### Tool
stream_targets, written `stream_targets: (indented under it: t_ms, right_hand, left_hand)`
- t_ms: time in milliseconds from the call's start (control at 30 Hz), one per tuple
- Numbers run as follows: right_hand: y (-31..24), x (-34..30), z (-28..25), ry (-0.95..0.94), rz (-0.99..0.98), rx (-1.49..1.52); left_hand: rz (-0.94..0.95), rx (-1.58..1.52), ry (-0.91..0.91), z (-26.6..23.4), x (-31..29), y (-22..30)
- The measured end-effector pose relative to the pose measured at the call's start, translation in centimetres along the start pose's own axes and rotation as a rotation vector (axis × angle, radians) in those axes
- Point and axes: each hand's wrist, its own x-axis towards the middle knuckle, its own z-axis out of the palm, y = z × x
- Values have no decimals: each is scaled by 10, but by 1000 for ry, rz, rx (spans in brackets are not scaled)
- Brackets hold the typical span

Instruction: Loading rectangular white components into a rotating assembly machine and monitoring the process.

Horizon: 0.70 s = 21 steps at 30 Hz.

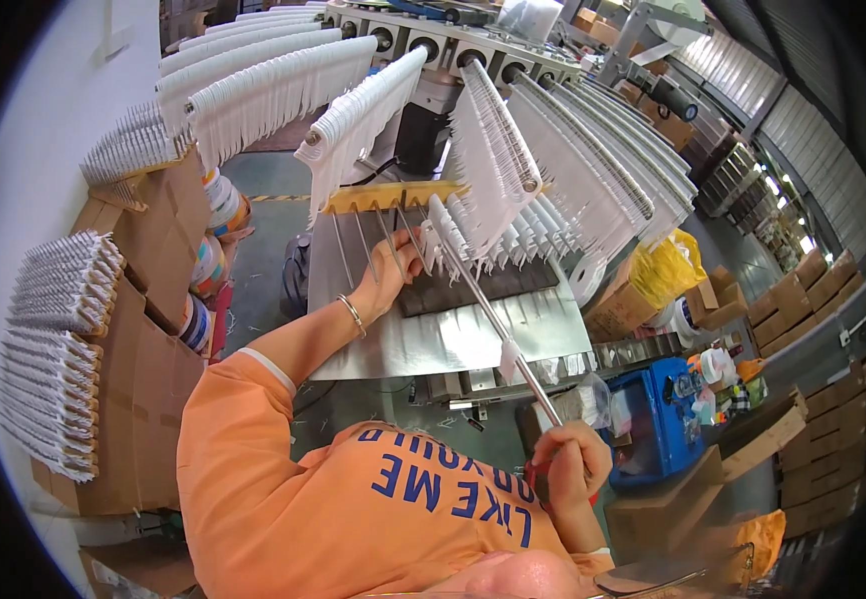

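My right hand (575, 465) is closed around the near end of a long metal rod (498, 324), with something red in the same grip. The rod slants up and away, and white plastic pieces (450, 232) are threaded on its far part. My left hand (394, 270) reaches forward to those pieces, fingers on them, beside several thin bare rods (361, 243) that hang from a yellow bar (390, 196). Under both hands lies a shiny metal table (433, 344) with a dark mat (473, 288).
Many rods full of white pieces (573, 160) fan out from a machine (433, 40) ahead. Cardboard boxes (143, 369) topped with stacked white pieces stand at the left. A blue crate (658, 419), a yellow bag (665, 270) and more boxes sit at the right.
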Motion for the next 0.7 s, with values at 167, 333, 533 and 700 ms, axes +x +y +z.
stream_targets:
  t_ms: [167, 333, 533, 700]
  right_hand:
    - [-20, -2, -11, -76, 23, -43]
    - [-40, 18, 5, -101, 77, -100]
    - [-17, 29, 26, -95, 63, -93]
    - [-6, 1, 9, -29, 7, -68]
  left_hand:
    - [-3, -21, 7, -1, 4, -6]
    - [16, -55, -19, -1, 5, -13]
    - [267, 304, -124, 19, -45, -2]
    - [236, 167, -349, 32, -74, 7]
